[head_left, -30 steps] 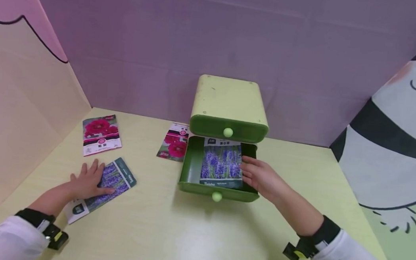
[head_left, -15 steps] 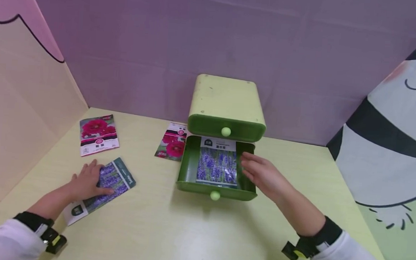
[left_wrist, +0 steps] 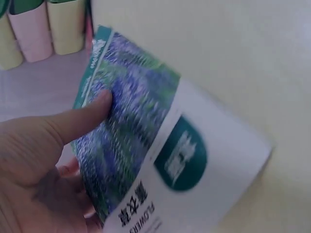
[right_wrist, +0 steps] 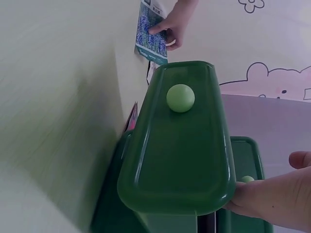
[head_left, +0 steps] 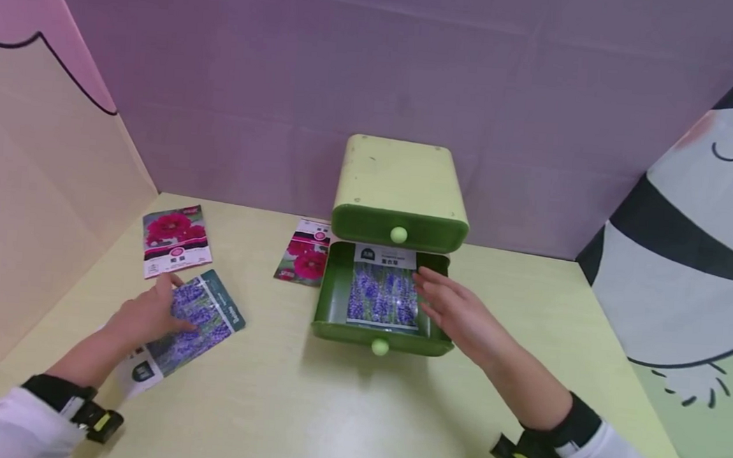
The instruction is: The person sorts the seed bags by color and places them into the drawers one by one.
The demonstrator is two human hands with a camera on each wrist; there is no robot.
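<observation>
My left hand (head_left: 147, 314) has the lavender seed packet (head_left: 200, 322) pinched, thumb on top across the purple print and the other fingers tucked under its left edge; the left wrist view shows that edge tipped up off the table (head_left: 305, 407), and the shot is blurred. In the head view the packet lies at a slant near the table's left side, teal band up, white end down toward my sleeve.

My right hand (head_left: 456, 315) is loose, fingers straight and spread, holding nothing. It hovers at the right rim of the open lower drawer (head_left: 333, 297), fingertips (head_left: 423, 278) over the edge of a second lavender packet (head_left: 380, 293) that lies flat inside. I cannot tell whether they touch it. From the right wrist view, that drawer's green front and its pale round knob (right_wrist: 180, 97) fill the frame.

Above it, the upper drawer (head_left: 398, 229) is closed, inside the pale green drawer box (head_left: 400, 175) against the purple wall.

Two red-flower packets lie on the table: one (head_left: 177, 240) just beyond my left hand, the other (head_left: 304, 257) just left of the open drawer.
</observation>
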